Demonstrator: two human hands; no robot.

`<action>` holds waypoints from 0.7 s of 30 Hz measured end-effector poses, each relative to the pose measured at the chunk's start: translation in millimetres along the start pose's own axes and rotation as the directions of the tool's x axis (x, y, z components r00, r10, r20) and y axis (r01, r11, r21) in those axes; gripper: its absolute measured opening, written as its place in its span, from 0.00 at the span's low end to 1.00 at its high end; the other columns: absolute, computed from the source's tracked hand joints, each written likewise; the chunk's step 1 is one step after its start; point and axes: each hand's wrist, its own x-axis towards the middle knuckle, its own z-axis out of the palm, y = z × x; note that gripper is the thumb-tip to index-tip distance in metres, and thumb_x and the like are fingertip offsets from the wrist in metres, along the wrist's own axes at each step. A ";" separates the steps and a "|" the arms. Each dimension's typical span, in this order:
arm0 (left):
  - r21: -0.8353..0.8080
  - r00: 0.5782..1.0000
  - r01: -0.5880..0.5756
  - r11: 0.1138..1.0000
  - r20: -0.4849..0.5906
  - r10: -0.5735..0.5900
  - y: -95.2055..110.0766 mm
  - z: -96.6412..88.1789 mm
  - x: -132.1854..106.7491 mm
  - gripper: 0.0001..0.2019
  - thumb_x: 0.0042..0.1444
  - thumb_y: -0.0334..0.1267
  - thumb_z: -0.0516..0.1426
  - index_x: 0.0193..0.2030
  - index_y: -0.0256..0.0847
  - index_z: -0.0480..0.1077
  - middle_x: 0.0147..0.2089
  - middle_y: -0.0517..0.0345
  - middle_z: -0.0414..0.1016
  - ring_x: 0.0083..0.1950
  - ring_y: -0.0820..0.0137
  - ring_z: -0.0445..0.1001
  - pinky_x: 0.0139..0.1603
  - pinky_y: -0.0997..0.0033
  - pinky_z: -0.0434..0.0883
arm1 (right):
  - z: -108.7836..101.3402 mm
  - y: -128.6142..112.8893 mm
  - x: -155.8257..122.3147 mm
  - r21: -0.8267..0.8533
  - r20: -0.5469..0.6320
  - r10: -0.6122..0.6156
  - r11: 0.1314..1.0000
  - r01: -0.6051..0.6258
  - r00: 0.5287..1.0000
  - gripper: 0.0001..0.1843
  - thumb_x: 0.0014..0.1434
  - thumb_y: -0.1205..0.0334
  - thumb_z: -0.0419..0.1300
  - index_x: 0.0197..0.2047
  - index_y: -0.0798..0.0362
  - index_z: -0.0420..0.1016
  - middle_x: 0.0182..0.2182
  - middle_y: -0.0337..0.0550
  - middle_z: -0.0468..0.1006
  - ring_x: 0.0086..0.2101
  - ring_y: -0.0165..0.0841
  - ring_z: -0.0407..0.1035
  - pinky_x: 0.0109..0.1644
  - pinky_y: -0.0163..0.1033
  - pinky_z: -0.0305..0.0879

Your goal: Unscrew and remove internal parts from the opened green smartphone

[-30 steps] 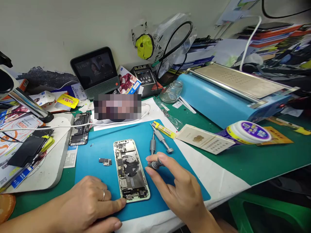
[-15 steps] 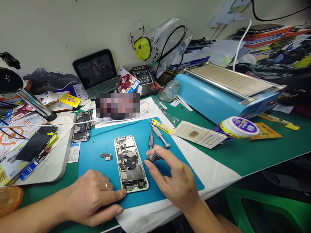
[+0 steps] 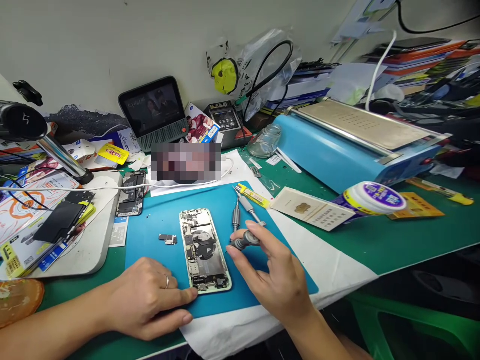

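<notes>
An opened phone (image 3: 205,270) lies on the blue mat (image 3: 150,240), its inner boards and screws bare. My left hand (image 3: 146,300) rests at its lower left corner; the index fingertip touches the frame, the thumb is apart, and the other fingers are curled with nothing in them. To the phone's right, my right hand (image 3: 279,272) pinches a dark grey screwdriver (image 3: 245,241) between thumb and fingers, above the mat and apart from the phone. Two more screwdrivers (image 3: 236,217) lie just beyond that hand. A small metal-and-black phone part (image 3: 168,239) sits left of the phone.
Another opened phone (image 3: 131,194) lies at the mat's back left. A yellow-labelled tool (image 3: 253,195), a white card with an apple logo (image 3: 311,209) and a tipped white-lidded tub (image 3: 375,197) are to the right. A blue machine (image 3: 330,150) stands behind; a white cable (image 3: 93,188) crosses the back.
The whole view has shifted slightly. The screwdriver in my right hand now lies more level, its tip pointing left. My left hand keeps its place at the phone's corner.
</notes>
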 end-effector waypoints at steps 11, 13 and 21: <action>-0.002 1.000 0.005 1.000 0.021 -0.005 0.0 -0.6 -1.4 0.18 0.77 0.42 0.46 0.56 0.36 0.75 0.25 0.60 0.73 0.23 0.66 0.71 0.22 0.60 0.59 | -2.2 -0.2 5.9 0.007 0.022 -0.047 0.999 0.047 0.999 0.40 0.66 0.76 0.64 0.76 0.53 0.55 0.44 0.50 0.84 0.38 0.36 0.82 0.39 0.41 0.85; 0.006 1.000 -0.001 1.000 0.020 0.000 -0.2 -0.6 -1.5 0.18 0.77 0.41 0.46 0.57 0.36 0.74 0.25 0.60 0.73 0.24 0.66 0.71 0.22 0.61 0.59 | -2.7 -0.9 7.3 0.003 0.029 -0.041 0.999 0.041 0.999 0.39 0.67 0.75 0.64 0.75 0.52 0.56 0.44 0.50 0.85 0.38 0.36 0.82 0.39 0.40 0.85; 0.056 1.000 -0.012 0.998 -0.012 0.013 2.9 -2.5 -4.3 0.17 0.76 0.39 0.47 0.57 0.34 0.74 0.25 0.61 0.72 0.23 0.67 0.70 0.21 0.61 0.60 | -2.3 -1.9 8.8 0.039 0.073 -0.040 0.999 0.037 0.997 0.37 0.67 0.74 0.64 0.75 0.56 0.57 0.46 0.53 0.84 0.42 0.39 0.83 0.43 0.42 0.85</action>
